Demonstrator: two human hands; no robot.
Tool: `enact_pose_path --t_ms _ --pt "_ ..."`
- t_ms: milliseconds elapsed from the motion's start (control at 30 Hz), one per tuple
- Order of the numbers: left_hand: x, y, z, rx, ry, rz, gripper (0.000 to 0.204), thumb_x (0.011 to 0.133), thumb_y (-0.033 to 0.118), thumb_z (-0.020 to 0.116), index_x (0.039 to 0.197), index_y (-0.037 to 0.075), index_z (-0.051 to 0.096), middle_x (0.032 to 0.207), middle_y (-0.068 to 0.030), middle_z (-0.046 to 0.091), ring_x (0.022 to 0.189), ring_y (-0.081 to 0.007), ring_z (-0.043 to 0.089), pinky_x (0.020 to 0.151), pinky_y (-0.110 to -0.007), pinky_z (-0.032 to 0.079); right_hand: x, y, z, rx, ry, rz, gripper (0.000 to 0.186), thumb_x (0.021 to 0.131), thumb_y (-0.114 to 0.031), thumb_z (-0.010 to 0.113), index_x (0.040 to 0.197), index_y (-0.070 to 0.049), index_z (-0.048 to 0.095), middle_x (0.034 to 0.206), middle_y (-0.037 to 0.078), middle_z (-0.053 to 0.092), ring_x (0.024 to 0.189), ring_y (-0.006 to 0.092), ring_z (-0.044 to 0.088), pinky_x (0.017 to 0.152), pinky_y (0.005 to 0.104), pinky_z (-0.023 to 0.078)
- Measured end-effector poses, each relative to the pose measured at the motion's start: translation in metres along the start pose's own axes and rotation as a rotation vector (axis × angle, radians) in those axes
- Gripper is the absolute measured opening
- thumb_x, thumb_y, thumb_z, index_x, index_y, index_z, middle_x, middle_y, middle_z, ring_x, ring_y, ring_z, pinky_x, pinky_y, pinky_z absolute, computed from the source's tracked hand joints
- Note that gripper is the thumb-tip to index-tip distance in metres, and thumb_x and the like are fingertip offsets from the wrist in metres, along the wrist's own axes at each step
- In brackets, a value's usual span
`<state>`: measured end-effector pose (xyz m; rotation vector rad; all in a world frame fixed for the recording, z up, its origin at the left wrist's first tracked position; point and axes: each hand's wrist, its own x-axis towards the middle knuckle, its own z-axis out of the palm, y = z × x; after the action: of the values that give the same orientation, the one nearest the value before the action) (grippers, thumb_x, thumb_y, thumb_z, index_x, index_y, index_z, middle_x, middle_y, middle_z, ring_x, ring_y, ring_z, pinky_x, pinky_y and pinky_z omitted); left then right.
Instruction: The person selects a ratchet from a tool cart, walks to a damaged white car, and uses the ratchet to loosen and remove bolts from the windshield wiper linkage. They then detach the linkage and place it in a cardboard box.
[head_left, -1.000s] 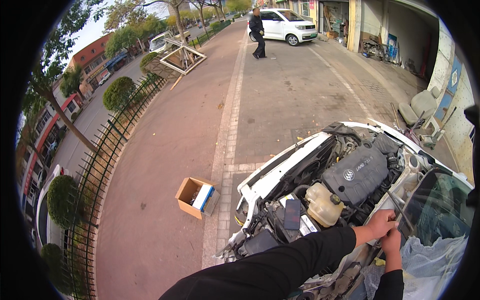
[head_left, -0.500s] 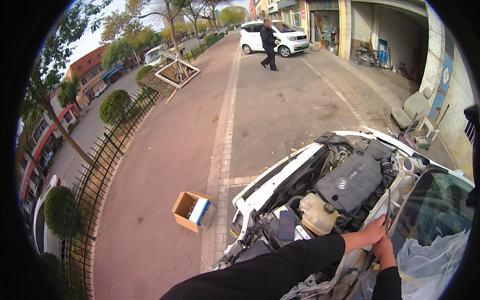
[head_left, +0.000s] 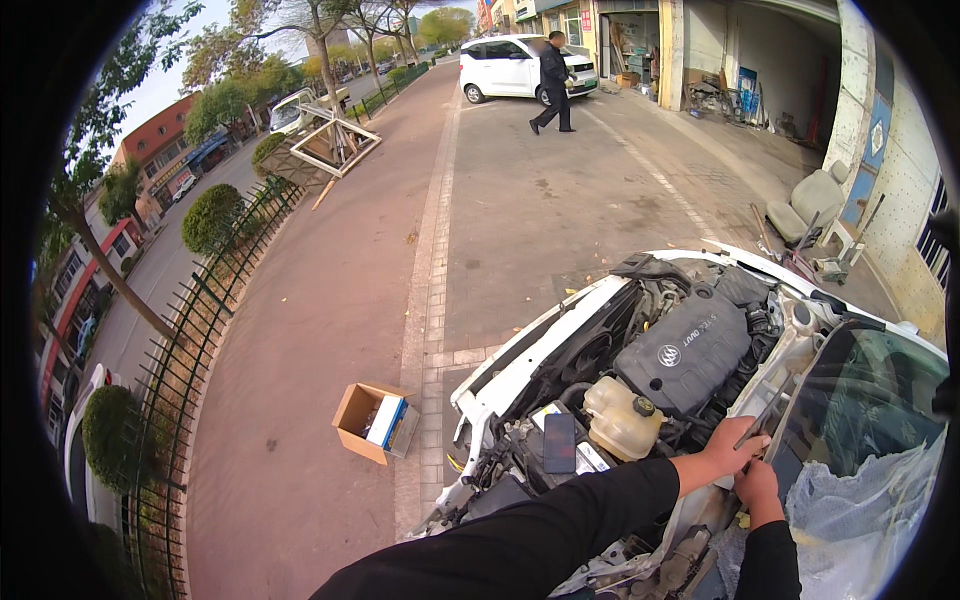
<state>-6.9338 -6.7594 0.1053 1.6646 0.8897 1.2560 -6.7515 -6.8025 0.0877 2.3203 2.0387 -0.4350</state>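
distant person (head_left: 553, 82) stepped rightward along white car (head_left: 497, 70)

Windshield (head_left: 850, 405) beside right hand (head_left: 758, 487); room above engine cover (head_left: 690, 345)

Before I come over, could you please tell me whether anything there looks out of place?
Yes: a smartphone lies beside the coolant reservoir, where it might slip down, and a detached car seat stands outdoors near the wall.
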Motion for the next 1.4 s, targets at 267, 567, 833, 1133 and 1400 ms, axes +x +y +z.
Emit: enact_pose_path --t_ms 267,567,833,1133,1400 --pt "-0.001 0.007 0.011 -0.254 -0.081 -0.253 0.027 0.107 0.027 0.07 0.108 0.002 0.061 0.09 -0.0081 0.07 0.083 -0.0145 0.071 0.077 -0.035 0.056 -0.005 -0.016 -0.007 -0.04 0.028 -0.004 0.027 0.098 -0.033 0.073 0.116 -0.014 0.077 0.11 0.018 0.081 0.107 0.0429 0.076 0.093 0.055 0.061" --pt "-0.003 0.002 -0.009 -0.382 -0.164 -0.289 0.027 0.116 0.011 0.054 0.135 -0.005 0.064 0.126 -0.0134 0.072 0.094 -0.0179 0.077 0.089 -0.033 0.061 -0.007 -0.014 -0.014 -0.047 -0.098 0.059 0.037 0.102 -0.033 0.069 0.129 -0.009 0.077 0.126 0.018 0.079 0.119 0.0398 0.074 0.103 0.0507 0.06" --pt "0.006 0.018 -0.005 -0.07 -0.103 -0.229 0.032 0.1 0.028 0.082 0.103 -0.001 0.067 0.111 -0.0122 0.076 0.087 -0.017 0.076 0.074 -0.03 0.057 -0.011 -0.018 -0.023 -0.056 -0.133 0.062 0.032 0.099 -0.029 0.07 0.124 -0.011 0.08 0.124 0.018 0.079 0.119 0.0384 0.074 0.102 0.0493 0.06" --pt "0.008 0.021 -0.015 -0.42 -0.256 -0.338 0.034 0.11 0.015 0.063 0.14 -0.002 0.06 0.125 -0.0166 0.073 0.093 -0.0202 0.079 0.084 -0.035 0.06 0.001 -0.012 -0.02 -0.082 -0.198 0.061 0.032 0.095 -0.021 0.071 0.123 -0.01 0.08 0.122 0.018 0.079 0.117 0.0379 0.075 0.101 0.0485 0.06" --pt "0.007 0.016 -0.021 0.233 -0.066 -0.243 0.035 0.101 0.033 0.082 0.101 -0.001 0.073 0.092 -0.0109 0.076 0.072 -0.0194 0.073 0.066 -0.039 0.055 0.001 -0.013 -0.01 -0.098 -0.111 -0.024 0.028 0.095 -0.023 0.07 0.116 -0.007 0.08 0.116 0.02 0.08 0.113 0.0407 0.075 0.098 0.0507 0.061"
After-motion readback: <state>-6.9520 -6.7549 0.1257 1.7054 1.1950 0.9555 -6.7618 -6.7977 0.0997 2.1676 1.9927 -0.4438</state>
